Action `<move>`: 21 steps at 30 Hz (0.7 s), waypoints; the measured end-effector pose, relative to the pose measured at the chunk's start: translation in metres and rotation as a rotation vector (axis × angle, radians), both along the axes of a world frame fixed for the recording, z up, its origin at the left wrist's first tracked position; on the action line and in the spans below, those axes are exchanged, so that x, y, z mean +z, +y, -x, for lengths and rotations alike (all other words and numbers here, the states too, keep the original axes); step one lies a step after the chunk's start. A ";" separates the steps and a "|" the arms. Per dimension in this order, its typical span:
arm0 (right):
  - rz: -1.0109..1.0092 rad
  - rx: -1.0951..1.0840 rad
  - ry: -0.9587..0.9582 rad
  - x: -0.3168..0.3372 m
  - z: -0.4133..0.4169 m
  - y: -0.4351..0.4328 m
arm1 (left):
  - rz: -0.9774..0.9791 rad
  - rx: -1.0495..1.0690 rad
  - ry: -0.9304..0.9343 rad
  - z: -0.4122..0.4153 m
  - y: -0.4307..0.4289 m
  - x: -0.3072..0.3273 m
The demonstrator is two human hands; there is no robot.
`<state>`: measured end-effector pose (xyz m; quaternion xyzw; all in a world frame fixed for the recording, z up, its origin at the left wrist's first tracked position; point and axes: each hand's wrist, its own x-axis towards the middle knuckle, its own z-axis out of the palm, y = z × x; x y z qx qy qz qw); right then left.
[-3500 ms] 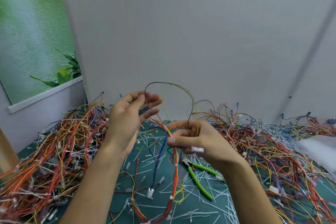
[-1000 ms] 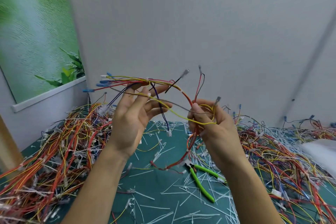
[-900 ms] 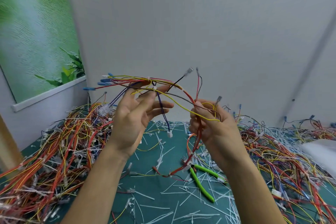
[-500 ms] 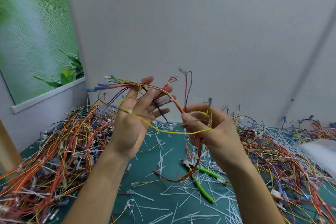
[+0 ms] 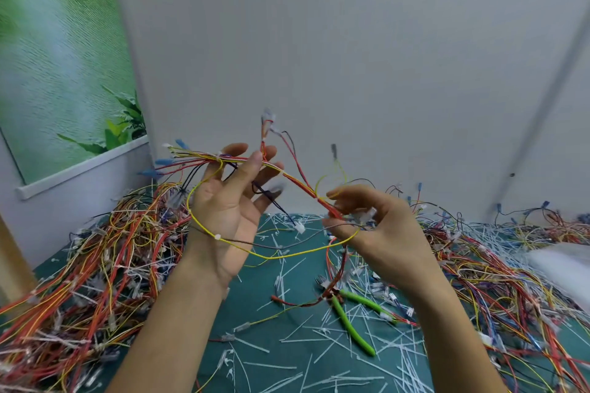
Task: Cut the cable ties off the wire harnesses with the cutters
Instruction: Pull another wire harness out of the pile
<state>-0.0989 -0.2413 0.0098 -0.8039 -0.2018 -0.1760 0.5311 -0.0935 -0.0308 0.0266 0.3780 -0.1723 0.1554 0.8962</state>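
I hold a wire harness (image 5: 297, 182) of red, yellow and dark wires up between both hands, above the table. My left hand (image 5: 230, 201) is raised palm toward me, fingers nearly straight, with the bundle lying across its fingertips and a yellow loop draped round the wrist side. My right hand (image 5: 376, 223) pinches the red strands with curled fingers. A small white cable tie (image 5: 218, 237) sits on the yellow wire below my left palm. The green-handled cutters (image 5: 351, 319) lie on the green mat (image 5: 271, 322), under my right forearm, untouched.
A large heap of red, orange and yellow harnesses (image 5: 95, 265) fills the left side; another heap (image 5: 498, 268) covers the right. Cut white tie ends (image 5: 335, 360) litter the mat. A white bag (image 5: 562, 268) lies at the far right. A grey wall stands close behind.
Both hands have lifted the harness from low over the mat and spread it apart. In the last half second my left fingers straightened and the yellow loop slid lower; the cutters stayed put.
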 end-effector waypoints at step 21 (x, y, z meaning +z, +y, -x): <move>-0.776 0.420 0.331 0.007 -0.001 0.014 | -0.604 0.452 -0.260 -0.008 -0.005 -0.018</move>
